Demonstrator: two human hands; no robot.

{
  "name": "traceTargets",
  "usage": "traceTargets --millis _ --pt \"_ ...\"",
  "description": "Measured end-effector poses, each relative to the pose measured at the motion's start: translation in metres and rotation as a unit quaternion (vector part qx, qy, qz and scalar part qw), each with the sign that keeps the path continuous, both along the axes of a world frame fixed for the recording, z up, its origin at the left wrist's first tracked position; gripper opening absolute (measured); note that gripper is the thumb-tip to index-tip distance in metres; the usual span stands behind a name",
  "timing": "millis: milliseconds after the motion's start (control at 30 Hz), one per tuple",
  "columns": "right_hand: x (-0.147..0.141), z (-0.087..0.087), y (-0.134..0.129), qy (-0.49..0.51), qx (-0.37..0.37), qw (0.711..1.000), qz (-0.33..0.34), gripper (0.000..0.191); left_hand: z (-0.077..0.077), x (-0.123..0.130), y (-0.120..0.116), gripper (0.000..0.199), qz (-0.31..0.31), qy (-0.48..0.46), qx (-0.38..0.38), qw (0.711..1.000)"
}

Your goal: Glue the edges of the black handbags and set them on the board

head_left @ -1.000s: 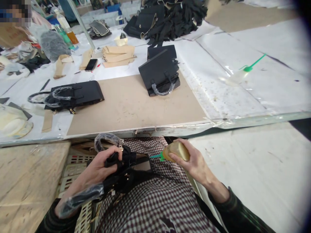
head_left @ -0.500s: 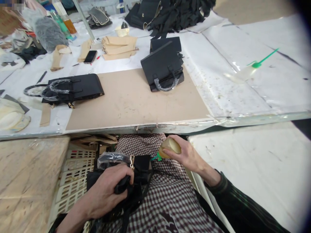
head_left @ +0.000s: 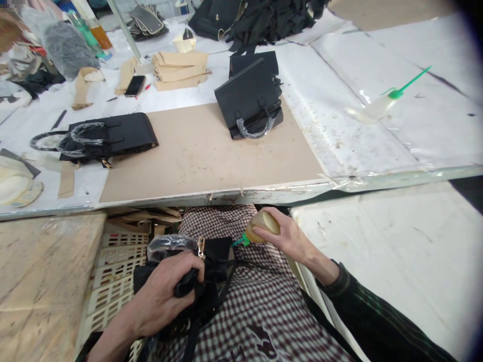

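Place: a workshop for handbags, its long worktable (head_left: 264,195) bearing goods and materials.
Finished-looking handbags: plastic-wrapped handles are showing on black ones at the brown board's (head_left: 196,161) left edge (head_left: 128,131) and far right corner (head_left: 247,98).
Cut pieces: tan ones (head_left: 181,70) are lying stacked, black strips (head_left: 271,25) heaping behind them to the right.
Surface: stains are marking the white covering (head_left: 313,118) beyond the board's right edge.
Lap: over a checked apron (head_left: 267,301), a person is holding a black bag (head_left: 218,249) and a squeeze bottle (head_left: 260,227).
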State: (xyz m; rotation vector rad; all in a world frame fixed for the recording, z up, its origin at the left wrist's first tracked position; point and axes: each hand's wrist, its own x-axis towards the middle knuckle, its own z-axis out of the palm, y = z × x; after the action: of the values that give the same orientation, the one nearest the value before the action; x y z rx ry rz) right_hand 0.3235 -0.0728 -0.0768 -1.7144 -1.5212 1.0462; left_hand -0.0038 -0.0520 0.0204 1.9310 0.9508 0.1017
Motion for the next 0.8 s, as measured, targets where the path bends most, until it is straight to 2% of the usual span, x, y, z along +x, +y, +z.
traceTargets --millis 100,233,400,467,633,800 --pt "-0.001 0.000 -0.002 0.005 0.003 1.000 0.008 0.043 0.000 0.001 -0.001 0.021 0.001 -0.005 0.006 1.000" --pt "0.002 0.008 -0.002 0.046 -0.065 0.996 0.040 0.037 -0.001 0.000 -0.001 0.020 0.003 -0.009 0.006 1.000" --pt "0.006 0.010 -0.003 0.046 -0.081 0.995 -0.030 0.045 -0.001 -0.002 -0.004 0.021 0.004 -0.013 0.003 1.000" --pt "0.006 0.012 -0.005 0.032 -0.076 0.996 -0.038 0.046 -0.001 -0.003 -0.006 0.022 0.002 -0.012 0.003 1.000" --pt "0.001 0.020 -0.006 0.040 -0.088 0.995 0.000 0.039 -0.003 -0.007 -0.013 0.025 -0.008 -0.008 0.018 1.000" --pt "-0.001 0.022 -0.001 0.090 -0.160 0.983 0.012 0.039 -0.001 -0.007 -0.017 0.030 -0.025 0.009 0.033 0.999"
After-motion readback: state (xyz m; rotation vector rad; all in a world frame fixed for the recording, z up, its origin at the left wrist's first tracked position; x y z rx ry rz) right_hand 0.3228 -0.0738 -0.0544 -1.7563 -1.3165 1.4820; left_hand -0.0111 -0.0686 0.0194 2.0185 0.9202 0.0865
